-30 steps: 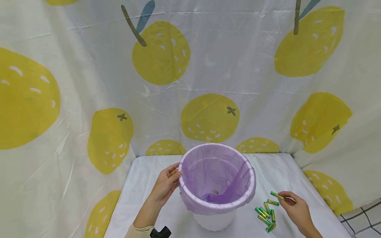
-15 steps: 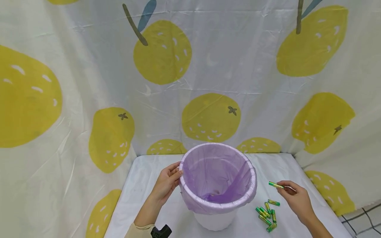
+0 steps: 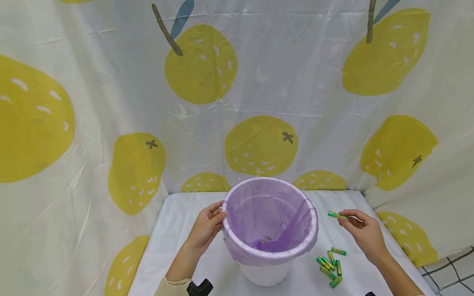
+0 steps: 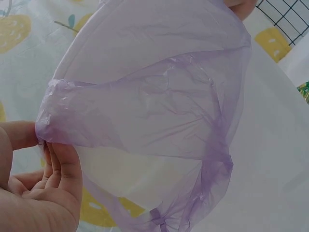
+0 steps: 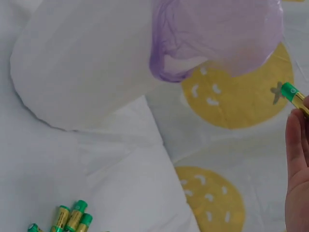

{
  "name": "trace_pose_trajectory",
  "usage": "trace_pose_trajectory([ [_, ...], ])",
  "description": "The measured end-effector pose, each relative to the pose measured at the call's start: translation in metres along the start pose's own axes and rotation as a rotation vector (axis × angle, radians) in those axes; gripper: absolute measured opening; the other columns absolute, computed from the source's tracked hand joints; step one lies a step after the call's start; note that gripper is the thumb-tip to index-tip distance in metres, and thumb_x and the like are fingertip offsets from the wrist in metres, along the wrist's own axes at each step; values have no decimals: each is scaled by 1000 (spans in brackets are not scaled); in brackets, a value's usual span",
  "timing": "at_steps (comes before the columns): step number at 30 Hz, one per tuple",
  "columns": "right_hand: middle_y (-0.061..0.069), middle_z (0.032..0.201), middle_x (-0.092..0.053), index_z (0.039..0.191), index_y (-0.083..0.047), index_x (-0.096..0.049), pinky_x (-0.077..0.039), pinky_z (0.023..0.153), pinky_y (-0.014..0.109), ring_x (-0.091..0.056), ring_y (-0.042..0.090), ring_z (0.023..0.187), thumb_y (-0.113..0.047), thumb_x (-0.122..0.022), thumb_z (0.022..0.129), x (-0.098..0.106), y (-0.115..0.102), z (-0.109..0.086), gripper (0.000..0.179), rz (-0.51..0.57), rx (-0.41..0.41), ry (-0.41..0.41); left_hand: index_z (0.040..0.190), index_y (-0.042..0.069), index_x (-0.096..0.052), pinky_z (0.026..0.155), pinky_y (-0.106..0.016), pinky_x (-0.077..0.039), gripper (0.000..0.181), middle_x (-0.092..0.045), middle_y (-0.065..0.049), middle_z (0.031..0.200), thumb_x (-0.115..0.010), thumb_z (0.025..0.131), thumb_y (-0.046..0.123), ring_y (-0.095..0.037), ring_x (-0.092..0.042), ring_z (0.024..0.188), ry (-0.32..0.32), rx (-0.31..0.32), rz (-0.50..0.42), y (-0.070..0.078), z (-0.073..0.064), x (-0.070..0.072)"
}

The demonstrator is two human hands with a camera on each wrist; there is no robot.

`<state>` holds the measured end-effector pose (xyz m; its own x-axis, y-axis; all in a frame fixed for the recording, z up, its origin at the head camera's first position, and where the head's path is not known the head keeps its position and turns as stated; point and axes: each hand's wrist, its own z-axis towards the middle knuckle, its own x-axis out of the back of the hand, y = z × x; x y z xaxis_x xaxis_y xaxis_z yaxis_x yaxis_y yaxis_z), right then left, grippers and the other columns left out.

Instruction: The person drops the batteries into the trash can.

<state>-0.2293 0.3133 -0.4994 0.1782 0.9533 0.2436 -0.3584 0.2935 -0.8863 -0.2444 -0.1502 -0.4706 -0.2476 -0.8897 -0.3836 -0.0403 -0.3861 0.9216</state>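
A white bin (image 3: 266, 274) lined with a purple plastic bag (image 3: 255, 257) stands upright at the middle of the table. My left hand (image 3: 205, 230) pinches the bin's bag-covered rim on its left side; the left wrist view shows the thumb and fingers on the purple film (image 4: 63, 116). Right of the bin, my right hand (image 3: 364, 233) holds a green and gold battery (image 3: 336, 215) above the table, its end pointing toward the bin. Several more batteries (image 3: 331, 263) lie in a loose pile between the bin and my right forearm. Something small and blurred shows at the bottom of the bag.
The table (image 3: 177, 205) wears a white cloth. Behind and beside it hangs a pale curtain (image 3: 314, 135) with yellow fruit prints. A black wire grid (image 3: 453, 271) stands at the right edge of the head view.
My right hand has lifted the battery from just beside the pile, moving it up and away toward the back of the table. My left hand and the bin have stayed put.
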Motion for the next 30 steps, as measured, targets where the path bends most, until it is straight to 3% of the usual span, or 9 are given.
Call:
trace_pose_trajectory([
  [11, 0, 105, -68, 111, 17, -65, -56, 83, 21, -73, 9, 91, 18, -66, 92, -14, -33, 18, 19, 210, 100, -65, 149, -15, -36, 73, -22, -55, 52, -61, -5, 97, -56, 102, -6, -11, -63, 82, -9, -3, -17, 0, 0, 0],
  [18, 0, 105, -68, 111, 15, -65, -56, 83, 21, -72, 9, 93, 19, -64, 92, -28, -54, 30, 20, 159, 169, -122, 148, -16, -36, 74, -21, -55, 51, -61, -5, 98, -56, 103, -5, -10, -63, 83, -27, -16, -8, -1, 0, 1],
  [30, 1, 105, -69, 110, 16, -66, -58, 78, 22, -71, 9, 94, 20, -66, 90, -57, -71, 45, 20, 209, 212, -156, 148, -18, -34, 74, -21, -54, 53, -61, -5, 98, -58, 103, -2, -10, -62, 85, -24, -8, 12, -1, 1, 2],
])
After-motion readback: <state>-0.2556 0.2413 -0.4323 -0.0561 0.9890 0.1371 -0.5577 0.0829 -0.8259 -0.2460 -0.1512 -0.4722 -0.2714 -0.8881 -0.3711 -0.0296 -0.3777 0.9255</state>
